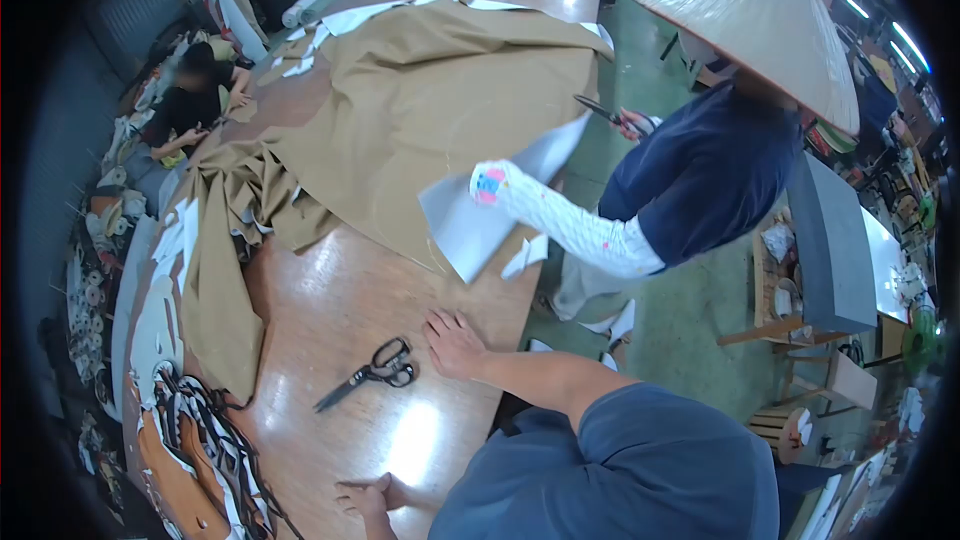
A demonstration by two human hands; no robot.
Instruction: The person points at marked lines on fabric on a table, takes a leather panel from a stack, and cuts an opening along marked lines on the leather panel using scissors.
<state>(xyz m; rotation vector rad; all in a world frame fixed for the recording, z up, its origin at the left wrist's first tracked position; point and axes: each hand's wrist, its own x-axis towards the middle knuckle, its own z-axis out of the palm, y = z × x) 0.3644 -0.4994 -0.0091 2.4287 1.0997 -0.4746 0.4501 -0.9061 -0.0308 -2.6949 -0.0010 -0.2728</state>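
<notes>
My right hand (455, 345) lies flat on the wooden table (325, 310) near its edge, fingers spread and holding nothing. Beside it rests a pair of black-handled scissors (375, 375), closed, with the blades pointing away from the hand. Lower in the view, my left hand (368, 498) touches the tabletop with its thumb apart from the fingers, also without anything in it. A large tan sheet of material (400, 130), marked with faint curved lines, spreads over the far part of the table and bunches up at the left.
A co-worker in a conical hat (740, 20) stands alongside, scissors (600, 110) in one hand, the other sleeved arm (570, 220) over a grey-white piece (475, 225). Another person (195, 100) works across the table. Orange-brown cut pieces and straps (195, 455) lie at lower left.
</notes>
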